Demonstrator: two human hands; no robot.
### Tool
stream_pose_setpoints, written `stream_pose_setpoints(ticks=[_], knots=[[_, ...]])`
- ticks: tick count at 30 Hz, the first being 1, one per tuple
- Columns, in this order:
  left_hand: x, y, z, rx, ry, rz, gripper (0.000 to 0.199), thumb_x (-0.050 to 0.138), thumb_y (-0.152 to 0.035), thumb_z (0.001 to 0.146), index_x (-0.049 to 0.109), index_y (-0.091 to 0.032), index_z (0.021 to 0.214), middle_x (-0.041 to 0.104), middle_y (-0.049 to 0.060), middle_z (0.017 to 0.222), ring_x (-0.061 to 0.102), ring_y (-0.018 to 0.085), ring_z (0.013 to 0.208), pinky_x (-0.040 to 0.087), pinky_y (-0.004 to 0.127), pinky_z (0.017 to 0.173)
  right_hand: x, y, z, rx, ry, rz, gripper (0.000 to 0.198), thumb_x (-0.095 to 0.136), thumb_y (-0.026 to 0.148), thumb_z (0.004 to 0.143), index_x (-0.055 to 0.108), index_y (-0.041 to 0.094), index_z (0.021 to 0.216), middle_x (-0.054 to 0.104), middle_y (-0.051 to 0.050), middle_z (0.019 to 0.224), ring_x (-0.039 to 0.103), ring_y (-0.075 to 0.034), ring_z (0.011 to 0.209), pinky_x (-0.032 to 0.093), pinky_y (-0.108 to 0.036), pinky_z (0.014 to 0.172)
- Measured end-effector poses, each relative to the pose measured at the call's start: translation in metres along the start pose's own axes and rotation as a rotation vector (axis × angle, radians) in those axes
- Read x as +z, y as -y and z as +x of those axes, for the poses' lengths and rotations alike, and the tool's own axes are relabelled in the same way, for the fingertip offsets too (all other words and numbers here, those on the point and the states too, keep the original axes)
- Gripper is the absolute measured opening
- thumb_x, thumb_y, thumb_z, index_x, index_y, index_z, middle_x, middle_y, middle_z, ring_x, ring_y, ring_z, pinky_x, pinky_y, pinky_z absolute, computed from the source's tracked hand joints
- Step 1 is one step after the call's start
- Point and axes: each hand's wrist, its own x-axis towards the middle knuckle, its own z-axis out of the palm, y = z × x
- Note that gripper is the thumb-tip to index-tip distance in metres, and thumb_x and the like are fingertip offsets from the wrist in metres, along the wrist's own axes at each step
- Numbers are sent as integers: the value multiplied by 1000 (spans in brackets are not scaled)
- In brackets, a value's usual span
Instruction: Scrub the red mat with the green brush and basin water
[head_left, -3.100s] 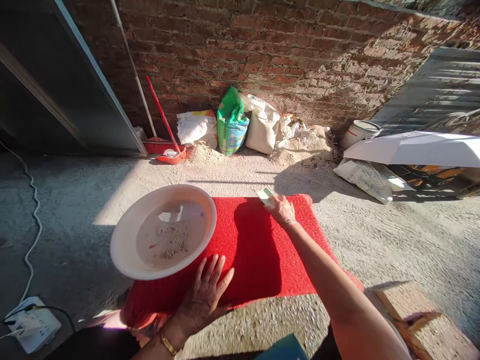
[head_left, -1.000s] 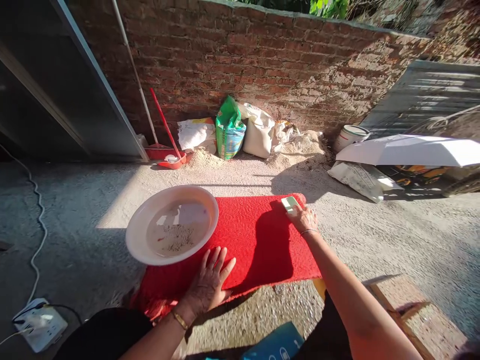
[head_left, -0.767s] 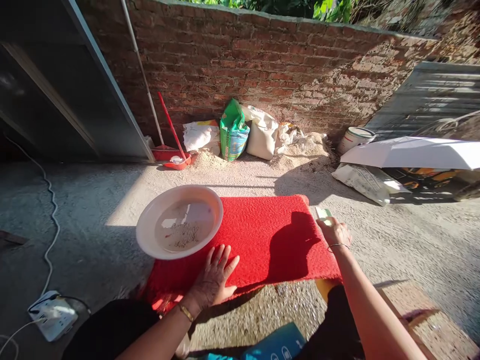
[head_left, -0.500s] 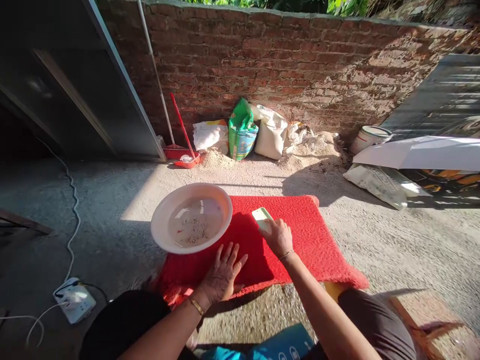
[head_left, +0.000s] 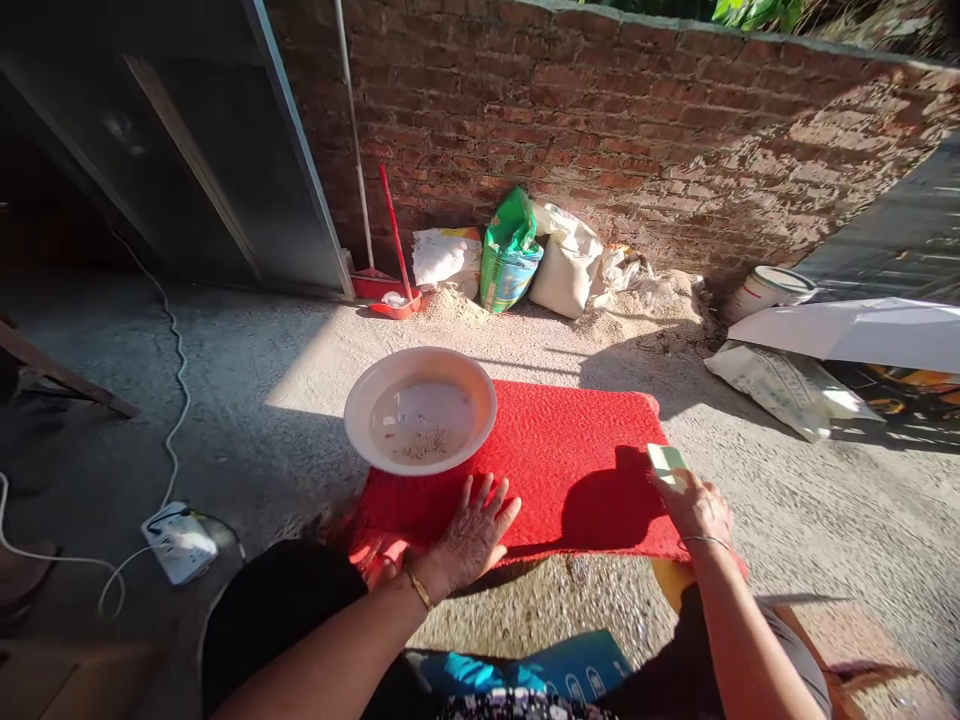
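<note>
A red, shaggy mat (head_left: 570, 425) lies spread out in front of me. My left hand (head_left: 472, 535) rests on its near edge, palm down with fingers spread, holding nothing. Out at the mat's right edge, my right hand (head_left: 701, 510) grips a pale green, flat block with rounded corners (head_left: 666, 460). Its underside is hidden, and I cannot tell whether it touches the mat. A whitish basin (head_left: 360, 415) sits on the mat's far left corner, with clear water and dark specks at its bottom.
Wet concrete (head_left: 555, 600) and a blue bag (head_left: 577, 660) are below me. A power strip (head_left: 180, 545) with cords lies at left. Several sacks (head_left: 566, 265) and a red dustpan (head_left: 394, 305) stand by the brick wall (head_left: 570, 130). Bricks (head_left: 840, 635) lie at right.
My right hand has swept to the right with the pale green block, from the mat's middle to its right edge. My left hand stays flat near the front edge. The view has shifted slightly.
</note>
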Motion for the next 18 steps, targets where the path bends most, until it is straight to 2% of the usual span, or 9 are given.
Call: stream_pose_setpoints(ticks=[2,4,6,8,11,13,15,16,18], knots=[[-9,-10,-4,106,-28,29,63,66,-40,99,48,-24,157,42,17,170,33,40,160,22,68,129,-2,-25,-3,80,-24,37,71,49,73,97,68,21,141,69,-23,123,67,-41,114,52,-51,100],[-19,-22,-8,294,-59,57,43,59,-30,103,58,-25,146,55,14,159,46,34,152,30,60,127,3,-24,-20,41,-45,71,67,51,70,96,69,22,139,69,-22,121,68,-39,110,53,-49,97],[-28,-33,-10,485,-38,60,26,56,-21,103,68,-23,126,70,12,135,63,28,131,45,52,115,16,2,-49,-126,-31,93,56,58,62,96,71,24,136,69,-19,117,69,-35,104,54,-46,92],[-31,-42,-11,586,63,37,14,58,-17,100,70,-20,105,74,8,107,71,23,101,55,44,94,34,43,-87,-417,6,115,44,64,53,96,73,27,130,69,-14,113,68,-31,99,53,-43,90],[-28,-47,-14,598,208,17,11,64,-15,94,66,-19,85,70,4,83,67,20,78,54,38,72,59,109,-141,-881,40,150,34,72,45,95,75,27,123,69,-11,111,66,-28,98,50,-41,91],[-24,-46,-16,575,238,31,13,65,-14,92,64,-19,80,69,3,79,65,20,74,51,37,67,70,142,-164,-1086,40,168,34,76,43,93,75,27,124,69,-11,113,65,-28,100,49,-41,92],[-20,-45,-19,547,246,48,12,66,-13,90,63,-19,80,69,4,78,64,21,73,50,37,66,74,157,-170,-1181,40,176,36,80,41,91,76,28,124,70,-10,114,64,-28,102,48,-40,92],[-18,-44,-20,538,249,51,12,66,-13,90,63,-19,80,69,5,79,64,22,73,51,38,67,73,157,-167,-1177,41,175,35,81,40,90,76,28,124,70,-10,114,64,-27,102,48,-39,92],[-14,-44,-21,534,254,46,12,66,-12,89,62,-18,80,69,5,78,64,21,74,52,40,72,70,147,-152,-1057,45,165,32,80,38,90,77,28,120,70,-9,112,65,-26,99,48,-38,89]])
